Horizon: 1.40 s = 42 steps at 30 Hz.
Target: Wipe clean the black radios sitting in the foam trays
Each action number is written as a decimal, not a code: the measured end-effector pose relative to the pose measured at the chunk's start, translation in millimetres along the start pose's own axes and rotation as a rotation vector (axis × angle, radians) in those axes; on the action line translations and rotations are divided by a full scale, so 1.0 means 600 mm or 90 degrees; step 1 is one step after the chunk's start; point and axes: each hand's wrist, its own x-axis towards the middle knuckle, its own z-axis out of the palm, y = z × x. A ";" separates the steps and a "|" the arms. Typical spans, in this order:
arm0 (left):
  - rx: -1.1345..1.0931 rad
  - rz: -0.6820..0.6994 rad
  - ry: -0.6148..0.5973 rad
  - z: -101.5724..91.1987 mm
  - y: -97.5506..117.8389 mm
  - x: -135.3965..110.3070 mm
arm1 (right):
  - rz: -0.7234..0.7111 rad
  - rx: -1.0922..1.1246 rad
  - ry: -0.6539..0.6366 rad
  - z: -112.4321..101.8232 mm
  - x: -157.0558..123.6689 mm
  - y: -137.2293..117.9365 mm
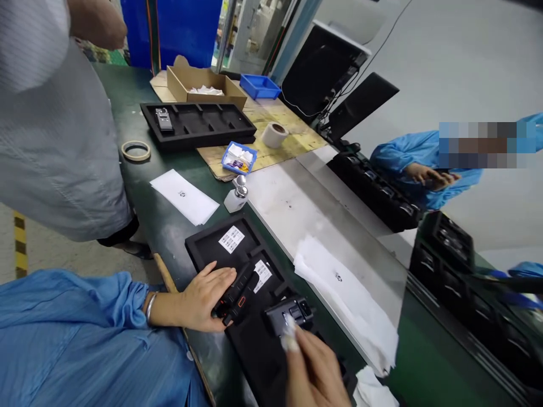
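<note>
My left hand is closed around a black handheld device with an orange-edged button, above a black foam tray. My right hand is nearer the camera, thumb and fingers pinched together. Something white and blurred is at its fingertips; whether it is a wipe or a finger cover I cannot tell. Just beyond those fingertips, another black device with a lens end sits in the tray. Two white barcode label sheets lie in the tray's far compartments.
A metal-capped bottle, a white sheet, a tape ring and stacked white sheets surround the tray. Farther back are another black tray, a cardboard box and blue bins. A person in grey stands left; another in blue sits opposite.
</note>
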 end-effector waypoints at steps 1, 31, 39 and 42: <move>-0.001 -0.001 -0.001 -0.001 0.000 0.001 | -0.040 0.053 -0.072 0.035 0.017 -0.023; 0.014 -0.029 -0.074 -0.007 -0.007 0.003 | -0.120 0.064 -0.237 0.141 0.092 -0.035; 0.018 -0.009 -0.058 -0.005 -0.006 0.006 | -0.091 0.098 -0.253 0.131 0.113 -0.023; 0.015 -0.016 -0.065 -0.006 -0.005 0.006 | -0.113 0.131 -0.290 0.109 0.066 -0.064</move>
